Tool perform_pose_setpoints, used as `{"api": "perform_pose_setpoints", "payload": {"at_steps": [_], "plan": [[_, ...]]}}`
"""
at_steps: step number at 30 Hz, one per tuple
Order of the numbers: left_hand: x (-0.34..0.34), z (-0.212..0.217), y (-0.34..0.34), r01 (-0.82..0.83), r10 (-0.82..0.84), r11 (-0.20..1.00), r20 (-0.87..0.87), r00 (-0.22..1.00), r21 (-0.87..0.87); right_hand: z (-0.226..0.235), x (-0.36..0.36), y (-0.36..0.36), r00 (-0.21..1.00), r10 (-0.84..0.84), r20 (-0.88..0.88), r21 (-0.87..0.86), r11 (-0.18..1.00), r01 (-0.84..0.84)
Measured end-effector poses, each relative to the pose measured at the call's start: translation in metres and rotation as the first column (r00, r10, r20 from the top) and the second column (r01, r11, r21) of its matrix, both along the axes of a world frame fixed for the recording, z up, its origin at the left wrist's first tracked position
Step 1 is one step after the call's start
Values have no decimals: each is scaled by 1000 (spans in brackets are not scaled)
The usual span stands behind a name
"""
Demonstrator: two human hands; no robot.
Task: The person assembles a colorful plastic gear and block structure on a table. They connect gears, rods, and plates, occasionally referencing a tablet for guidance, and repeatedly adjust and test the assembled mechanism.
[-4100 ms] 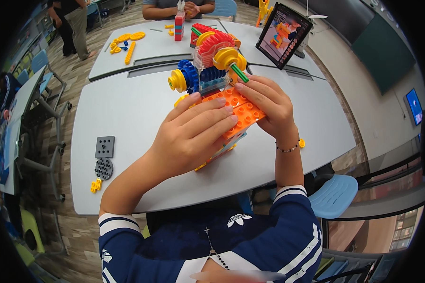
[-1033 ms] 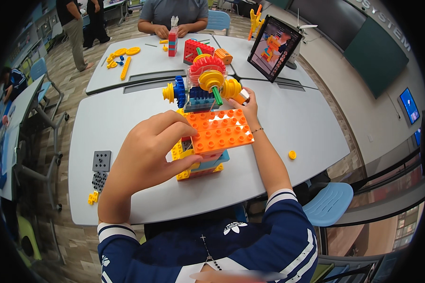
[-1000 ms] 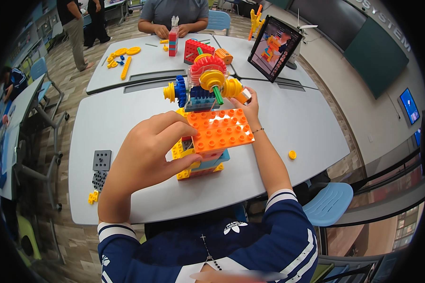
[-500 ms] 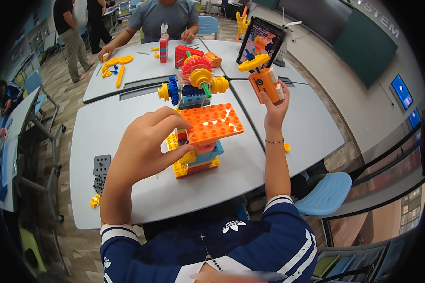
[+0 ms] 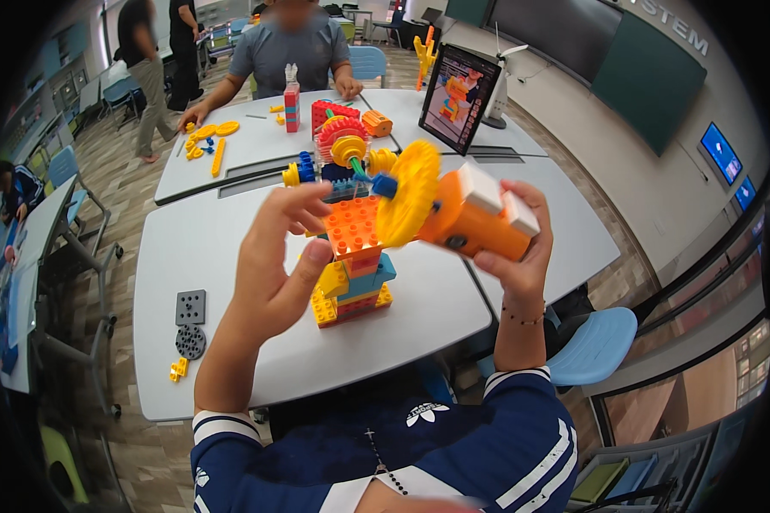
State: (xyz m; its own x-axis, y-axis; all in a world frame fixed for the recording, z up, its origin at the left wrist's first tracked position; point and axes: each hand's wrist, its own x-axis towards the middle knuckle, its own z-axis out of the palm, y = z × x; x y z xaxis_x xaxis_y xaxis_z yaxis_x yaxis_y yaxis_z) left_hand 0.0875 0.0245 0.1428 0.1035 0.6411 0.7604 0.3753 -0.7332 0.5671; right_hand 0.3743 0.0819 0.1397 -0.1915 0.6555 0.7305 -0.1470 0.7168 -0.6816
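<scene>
My right hand (image 5: 518, 256) holds up an orange motor block (image 5: 479, 219) with white bricks on top and a big yellow gear (image 5: 408, 206) on its blue-tipped axle. It hovers above the grey table (image 5: 231, 256). My left hand (image 5: 274, 265) rests against the left side of a colourful brick tower (image 5: 352, 291), thumb under its orange studded plate (image 5: 352, 224). The tower stands upright on the table, with red, yellow and blue gears (image 5: 338, 145) behind it.
Grey plates (image 5: 190, 306), a round grey disc (image 5: 190, 342) and small yellow pieces (image 5: 177, 369) lie at the table's left. A tablet (image 5: 456, 96) stands at the back right. Another person (image 5: 295, 51) sits at the far table with yellow parts (image 5: 210, 141). A blue chair (image 5: 595, 346) is at my right.
My right hand pulled the orange motor block with the yellow gear off the model and raised it toward me. My left hand shifted from the orange plate's top to its side.
</scene>
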Motion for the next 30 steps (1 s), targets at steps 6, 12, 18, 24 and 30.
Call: {"api": "perform_pose_setpoints", "payload": {"at_steps": [6,12,18,24,30], "plan": [[3,0,-7,-147,171,973,-126,977,180,0,-19,-16,986,156,60,15,988,-157],[-7,9,-13,-166,232,957,-286,930,238,0,-24,-23,961,251,116,21,967,-255],[-4,3,-11,-155,226,933,-195,954,325,-4,-44,-18,935,352,43,10,936,-353],[-6,1,-16,-244,344,872,-177,922,424,0,-57,-12,905,424,-20,-80,902,-424],[1,-2,-14,-217,315,897,-212,925,386,0,-52,-8,871,488,-60,-111,864,-492]]}}
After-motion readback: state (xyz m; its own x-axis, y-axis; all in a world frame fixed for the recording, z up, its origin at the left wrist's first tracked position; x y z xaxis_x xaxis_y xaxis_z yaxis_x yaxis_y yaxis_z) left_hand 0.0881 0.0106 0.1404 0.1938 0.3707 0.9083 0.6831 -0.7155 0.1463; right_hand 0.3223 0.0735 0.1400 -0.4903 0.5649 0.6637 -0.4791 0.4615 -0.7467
